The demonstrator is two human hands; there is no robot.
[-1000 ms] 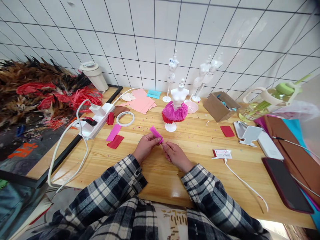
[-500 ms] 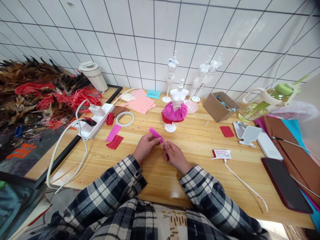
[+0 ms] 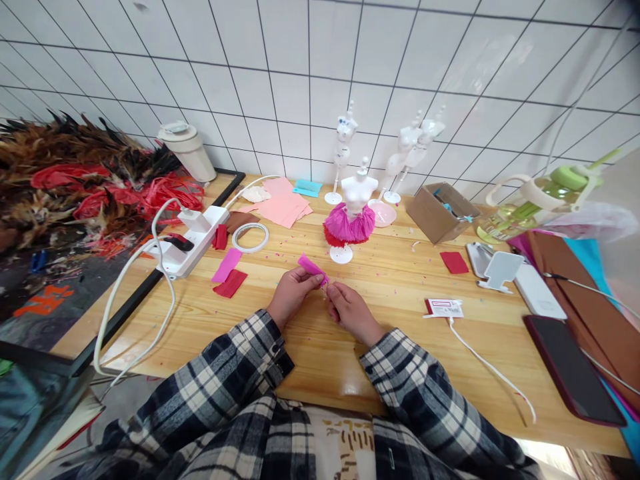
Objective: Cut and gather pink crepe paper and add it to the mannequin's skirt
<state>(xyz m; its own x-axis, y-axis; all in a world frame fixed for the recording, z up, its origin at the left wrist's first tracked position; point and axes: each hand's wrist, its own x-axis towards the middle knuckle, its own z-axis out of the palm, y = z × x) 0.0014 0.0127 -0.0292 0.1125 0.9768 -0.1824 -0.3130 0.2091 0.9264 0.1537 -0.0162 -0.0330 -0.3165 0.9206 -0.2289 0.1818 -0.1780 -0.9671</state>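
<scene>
Between my hands, above the wooden table, is a magenta crepe paper strip [image 3: 311, 265]. My left hand [image 3: 293, 293] pinches it with thumb and fingers, and its free end sticks up to the left. The fingertips of my right hand [image 3: 350, 310] are closed at the strip's other end, where the paper looks bunched. Just beyond stands a small white mannequin [image 3: 359, 190] wearing a ruffled magenta skirt [image 3: 350, 222] over a red layer. To the left lie another magenta paper piece [image 3: 227, 265] and a red paper piece [image 3: 231, 284].
A roll of white tape [image 3: 266, 239] lies left of centre near a white power strip [image 3: 195, 243]. More mannequins [image 3: 407, 143] stand by the wall. On the right are a cardboard box [image 3: 435, 217], a phone stand [image 3: 500, 270], a corded label [image 3: 444, 308] and a phone [image 3: 573, 370].
Almost nothing differs. My right hand has shifted very slightly, still pinching at the end of the magenta strip, while my left hand stays in place.
</scene>
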